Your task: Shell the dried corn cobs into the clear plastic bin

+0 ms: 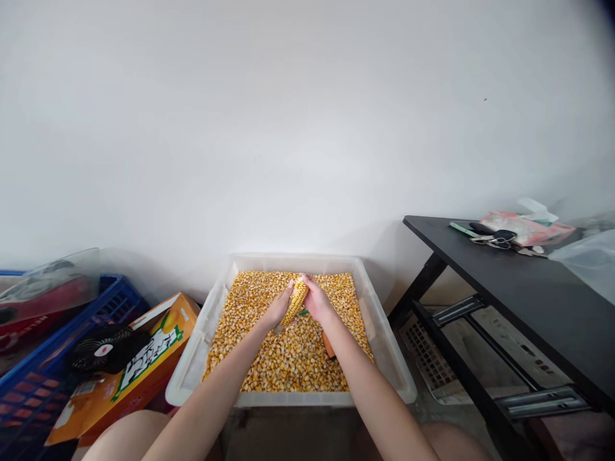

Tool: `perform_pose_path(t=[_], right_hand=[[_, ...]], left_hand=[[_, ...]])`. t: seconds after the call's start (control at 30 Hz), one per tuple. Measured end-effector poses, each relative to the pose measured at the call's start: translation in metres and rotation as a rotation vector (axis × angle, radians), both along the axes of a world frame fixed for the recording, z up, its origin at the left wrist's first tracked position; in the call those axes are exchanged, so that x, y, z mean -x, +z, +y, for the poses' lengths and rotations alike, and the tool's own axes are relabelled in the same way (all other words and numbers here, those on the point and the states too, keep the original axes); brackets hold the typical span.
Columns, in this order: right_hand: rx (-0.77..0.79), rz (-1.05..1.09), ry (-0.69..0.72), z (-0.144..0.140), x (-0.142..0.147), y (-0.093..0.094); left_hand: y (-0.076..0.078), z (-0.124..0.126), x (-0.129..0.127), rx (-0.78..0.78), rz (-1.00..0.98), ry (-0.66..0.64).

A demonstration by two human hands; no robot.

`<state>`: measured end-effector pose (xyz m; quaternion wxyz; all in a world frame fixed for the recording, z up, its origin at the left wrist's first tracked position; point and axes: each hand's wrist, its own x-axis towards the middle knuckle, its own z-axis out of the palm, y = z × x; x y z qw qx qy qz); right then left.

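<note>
An ear of corn (pixel 295 302) with yellow kernels is tilted between my two hands, over a wide white plastic tub (pixel 384 333). My left hand (pixel 279 306) is closed on its left side. On the other side, near the upper end, my right hand (pixel 316 298) has its fingers wrapped round it. Loose corn kernels (pixel 288 368) fill much of the tub below. An orange-brown object (pixel 328 346) lies in the kernels, partly hidden by my right forearm. A small green bit of something shows just under my right hand.
At the right stands a dark folding table (pixel 523 275) with keys (pixel 500 239), a green-edged phone (pixel 462 228) and a tissue pack (pixel 528 227). Beneath it is a pale basket (pixel 427 358). To the left are an orange carton (pixel 144 365), a black fan (pixel 103 349) and a blue crate (pixel 29 378). A white wall rises behind the tub.
</note>
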<state>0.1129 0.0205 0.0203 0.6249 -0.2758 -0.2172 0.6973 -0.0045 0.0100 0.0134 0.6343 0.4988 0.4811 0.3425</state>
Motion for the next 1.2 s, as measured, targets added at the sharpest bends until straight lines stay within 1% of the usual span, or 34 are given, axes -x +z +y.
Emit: perform_pose_path(t=[0.07,0.17,0.27,0.4,0.57,0.67,0.87,1.2], right_hand=[[-0.005,-0.019,0.014,-0.001,0.001,0.0],[-0.021,-0.071,0.075,-0.003,0.003,-0.001],[-0.037,-0.101,0.107,-0.004,0.005,-0.003],[-0.057,-0.091,0.105,-0.004,0.005,-0.005],[-0.064,-0.096,0.095,-0.003,0.005,-0.005],[-0.058,-0.108,0.083,-0.003,0.006,-0.006],[-0.043,-0.112,0.062,-0.001,0.006,-0.009],[-0.024,-0.117,0.049,-0.001,0.006,-0.011]], left_hand=[[0.004,-0.002,-0.001,0.007,-0.043,0.0],[0.012,-0.005,-0.003,0.008,-0.08,0.025],[0.015,-0.007,-0.003,-0.006,-0.018,0.059],[0.011,-0.005,-0.002,-0.027,0.054,0.081],[0.005,-0.002,-0.002,-0.029,0.045,0.07],[0.004,-0.001,-0.002,-0.043,0.053,0.059],[0.003,0.0,-0.001,0.002,0.054,0.054],[-0.002,0.002,0.0,-0.002,0.076,0.012]])
